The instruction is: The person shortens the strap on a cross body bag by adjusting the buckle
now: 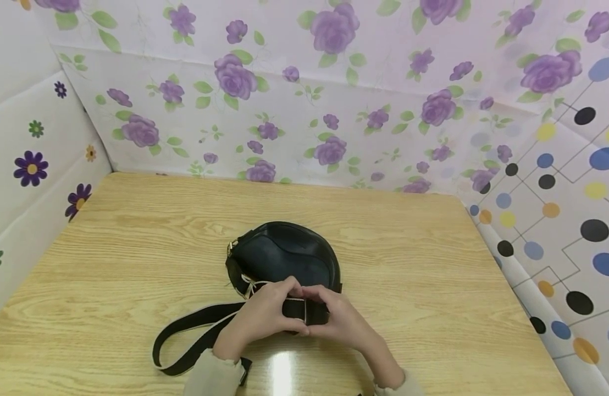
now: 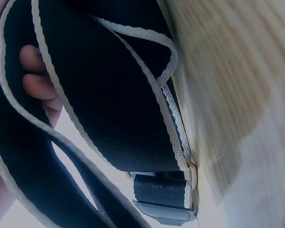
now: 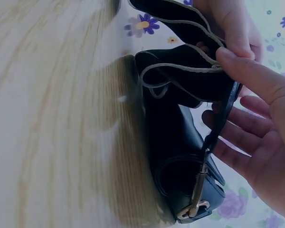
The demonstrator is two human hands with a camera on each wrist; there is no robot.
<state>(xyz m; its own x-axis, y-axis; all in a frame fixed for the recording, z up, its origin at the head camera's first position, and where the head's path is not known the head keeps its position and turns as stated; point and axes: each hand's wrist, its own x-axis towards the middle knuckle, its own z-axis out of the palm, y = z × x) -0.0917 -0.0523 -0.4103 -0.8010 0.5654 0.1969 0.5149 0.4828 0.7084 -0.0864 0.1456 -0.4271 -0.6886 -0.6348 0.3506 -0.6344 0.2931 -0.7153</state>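
Observation:
A black shoulder bag [image 1: 289,253] lies on the table in the head view, its rounded side toward the back. My left hand [image 1: 265,312] and right hand [image 1: 343,320] meet at its front edge, pinching the black webbing strap [image 1: 294,309] between them. Pale edging runs along this strap [image 2: 99,90], with folds crossing over the left fingers [image 2: 38,85] in the left wrist view. A metal-framed slider [image 2: 164,192] sits lower on it. In the right wrist view, my right thumb presses the strap end, near a gold clip [image 3: 197,194] on the bag.
A loose strap loop [image 1: 171,335] spreads over the wooden table [image 1: 408,264] to the left, its end near the left sleeve [image 1: 215,374]. Flower-patterned sheets [image 1: 284,110] rise behind the table and at left; a dotted sheet [image 1: 557,247] stands at right.

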